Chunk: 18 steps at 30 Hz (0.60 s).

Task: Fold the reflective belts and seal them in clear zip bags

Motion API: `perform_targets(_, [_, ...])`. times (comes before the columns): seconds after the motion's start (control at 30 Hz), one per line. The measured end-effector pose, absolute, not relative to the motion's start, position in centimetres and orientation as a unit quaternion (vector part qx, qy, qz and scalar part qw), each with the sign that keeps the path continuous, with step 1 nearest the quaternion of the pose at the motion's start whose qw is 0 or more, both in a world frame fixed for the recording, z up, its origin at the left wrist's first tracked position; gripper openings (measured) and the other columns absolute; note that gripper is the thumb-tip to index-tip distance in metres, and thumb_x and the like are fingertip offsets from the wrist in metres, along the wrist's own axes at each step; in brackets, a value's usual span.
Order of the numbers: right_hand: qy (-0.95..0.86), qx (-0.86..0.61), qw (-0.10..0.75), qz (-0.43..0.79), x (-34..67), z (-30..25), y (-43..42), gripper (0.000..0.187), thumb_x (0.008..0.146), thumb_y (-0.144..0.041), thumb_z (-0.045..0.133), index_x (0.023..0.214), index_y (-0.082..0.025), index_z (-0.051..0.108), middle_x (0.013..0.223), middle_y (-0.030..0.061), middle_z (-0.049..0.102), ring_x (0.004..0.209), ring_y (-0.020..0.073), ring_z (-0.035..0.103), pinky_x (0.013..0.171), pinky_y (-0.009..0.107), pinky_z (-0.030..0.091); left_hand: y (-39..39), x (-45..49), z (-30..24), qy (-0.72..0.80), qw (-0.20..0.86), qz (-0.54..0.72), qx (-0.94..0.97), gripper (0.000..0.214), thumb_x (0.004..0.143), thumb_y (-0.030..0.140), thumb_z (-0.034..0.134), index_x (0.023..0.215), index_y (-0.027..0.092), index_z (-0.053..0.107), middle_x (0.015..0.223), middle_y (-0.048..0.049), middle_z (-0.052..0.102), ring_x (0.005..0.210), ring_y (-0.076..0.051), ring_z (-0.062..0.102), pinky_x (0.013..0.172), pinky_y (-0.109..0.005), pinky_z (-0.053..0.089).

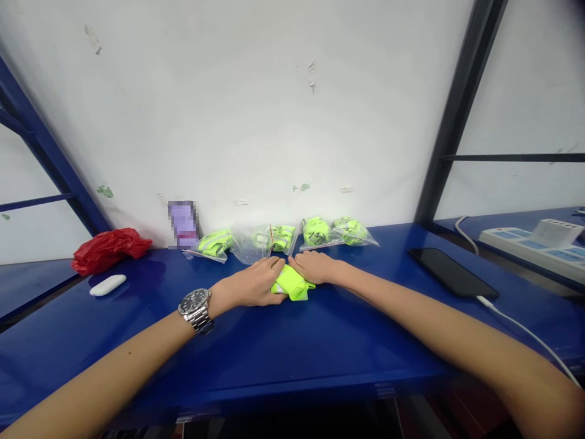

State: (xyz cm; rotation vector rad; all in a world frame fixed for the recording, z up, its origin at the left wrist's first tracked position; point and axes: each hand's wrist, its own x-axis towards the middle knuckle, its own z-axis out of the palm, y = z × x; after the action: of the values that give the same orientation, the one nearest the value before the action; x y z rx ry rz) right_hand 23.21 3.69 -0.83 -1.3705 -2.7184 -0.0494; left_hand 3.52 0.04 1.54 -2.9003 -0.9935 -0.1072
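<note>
A neon-yellow reflective vest [293, 283], rolled into a small bundle with a pale strip at its left side, lies on the blue table [292, 353]. My left hand [258, 281], below a metal wristwatch [196, 310], grips the bundle's left side with fingers closed. From the far right side my right hand [314, 266] presses on it, its fingers curled into the fabric. Just behind my hands a clear zip bag [247, 244] lies beside a bagged yellow vest [281, 239]. The fingertips of both hands are partly hidden.
More bagged vests line the wall: one bag [216, 242] at left, two bags [315, 231] at right. Leftward are a red plastic bag [109, 250], a white case [108, 285] and a blurred purple phone-like item [183, 224]. A black phone [452, 272] charges near a power strip [534, 247].
</note>
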Motion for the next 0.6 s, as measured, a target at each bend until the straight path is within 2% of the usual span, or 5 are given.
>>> perform_targets(0.13, [-0.860,-0.501,0.085,-0.048,23.3,-1.0,2.5,0.049,0.101,-0.036,0.017,0.104,-0.013,0.060,0.097,0.0169,0.066,0.089,0.0286,0.065,0.069,0.036,0.047,0.1,3.9,2.1,-0.343,0.045,-0.017,-0.938,0.033,0.082,0.040,0.053,0.102,0.014,0.050,0.097,-0.0127,0.059,0.080,-0.026,0.059,0.070,-0.035,0.044])
perform_targets(0.23, [-0.864,-0.478,0.159,-0.016,23.8,-0.9,2.0,0.058,0.102,-0.040,0.008,0.103,-0.013,0.060,0.092,0.0139,0.066,0.085,0.0243,0.064,0.073,0.035,0.046,0.2,3.6,2.0,-0.344,0.029,-0.033,-0.938,0.029,0.085,0.041,0.049,0.098,0.015,0.052,0.085,-0.0080,0.060,0.069,-0.021,0.058,0.063,-0.032,0.041])
perform_targets(0.37, [-0.906,-0.327,0.252,0.093,24.4,-1.1,1.1,0.052,0.099,-0.050,0.028,0.134,-0.014,0.041,0.126,0.0153,0.056,0.114,0.0243,0.054,0.093,0.038,0.044,0.6,2.9,1.9,-0.336,-0.008,-0.068,-0.939,0.028,0.087,0.042,0.047,0.095,0.018,0.056,0.084,-0.0049,0.062,0.068,-0.019,0.058,0.064,-0.030,0.039])
perform_targets(0.47, [-0.928,-0.263,0.242,0.108,24.3,-1.7,0.4,0.064,0.096,-0.050,0.037,0.148,-0.017,0.020,0.144,0.0177,0.039,0.130,0.0266,0.040,0.103,0.044,0.038,0.7,2.6,1.9,-0.329,-0.039,-0.080,-0.940,0.027,0.088,0.043,0.047,0.085,0.018,0.058,0.072,-0.0014,0.060,0.057,-0.016,0.053,0.058,-0.029,0.035])
perform_targets(0.6, [-0.945,-0.243,0.213,0.053,23.6,-2.5,0.6,0.066,0.096,-0.046,0.040,0.150,-0.015,0.017,0.139,0.0219,0.041,0.129,0.0300,0.040,0.101,0.050,0.040,0.3,2.5,1.4,-0.342,-0.079,-0.094,-0.932,0.030,0.088,0.047,0.048,0.090,0.019,0.058,0.076,-0.0013,0.060,0.064,-0.017,0.055,0.061,-0.029,0.037])
